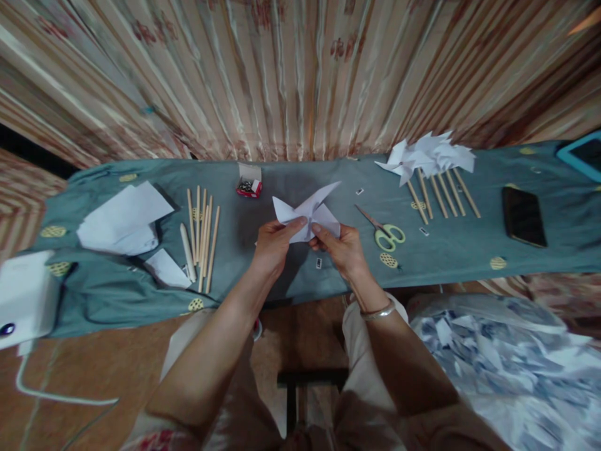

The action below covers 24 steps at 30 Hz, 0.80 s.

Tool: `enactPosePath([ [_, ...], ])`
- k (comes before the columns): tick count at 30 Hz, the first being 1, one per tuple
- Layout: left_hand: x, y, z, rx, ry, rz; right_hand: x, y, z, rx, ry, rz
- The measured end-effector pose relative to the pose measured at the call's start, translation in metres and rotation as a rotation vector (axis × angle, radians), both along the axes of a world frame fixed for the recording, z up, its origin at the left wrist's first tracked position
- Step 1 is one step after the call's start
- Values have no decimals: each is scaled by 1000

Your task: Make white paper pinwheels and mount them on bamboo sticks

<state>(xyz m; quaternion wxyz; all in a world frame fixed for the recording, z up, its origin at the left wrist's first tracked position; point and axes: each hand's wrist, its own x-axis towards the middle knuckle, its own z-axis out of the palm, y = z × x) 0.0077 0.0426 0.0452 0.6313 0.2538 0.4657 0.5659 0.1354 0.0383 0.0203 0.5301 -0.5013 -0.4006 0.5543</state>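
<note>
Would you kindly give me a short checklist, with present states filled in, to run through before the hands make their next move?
1. Folded paper held on both sides: ok, left hand and right hand grip it.
2. Pin through its centre: cannot tell, too small to see.
3. Wooden sticks laid out: ok, left of the paper.
4. Red box open: ok, metal pieces show inside.
5. Scissors apart from the hands: ok, beside the right hand.
6. Stick in hand: not ok, none seen.

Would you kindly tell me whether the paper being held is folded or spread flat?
Folded: the white paper has bent, angled flaps, pinched by the left hand and right hand.
</note>
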Motion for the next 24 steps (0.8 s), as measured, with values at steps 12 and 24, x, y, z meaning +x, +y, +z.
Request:
enactPosePath([
  [12,-1,0,-1,31,0,-16,-1,0,-1,-30,79,0],
  [24,-3,3,-3,9,-66,-31,0,-1,1,-30,82,43],
])
